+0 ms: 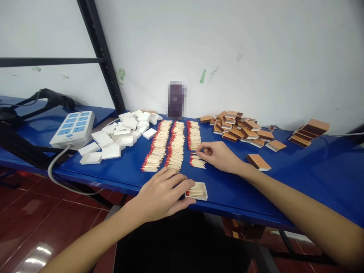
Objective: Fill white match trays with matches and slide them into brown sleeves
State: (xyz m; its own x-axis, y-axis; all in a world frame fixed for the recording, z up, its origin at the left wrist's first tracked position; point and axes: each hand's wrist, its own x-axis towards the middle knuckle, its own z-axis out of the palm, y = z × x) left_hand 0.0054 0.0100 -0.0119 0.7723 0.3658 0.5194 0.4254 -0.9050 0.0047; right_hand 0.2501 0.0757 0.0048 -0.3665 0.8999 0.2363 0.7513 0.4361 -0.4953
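My left hand [167,193] grips the left end of a small white matchbox tray [206,192] at the table's front edge, thumb on the near side and fingers on the far side. Red-headed matches [197,189] lie inside it. My right hand [217,154] has thumb and fingertips pinched together at a gap in the right-hand column of matches [193,136], on matches that its fingers partly hide. A small group of matches [197,162] lies just below these fingertips. Two longer columns, a middle one [175,146] and a left one [157,146], run beside it.
White matchbox trays [125,131] are heaped at the left, near a power strip [74,127] with a looping grey cable [52,172]. Brown matchbox sleeves [241,127] pile up at the right; a single sleeve [258,162] lies near my right forearm. A pixelated dark object [176,100] stands against the wall.
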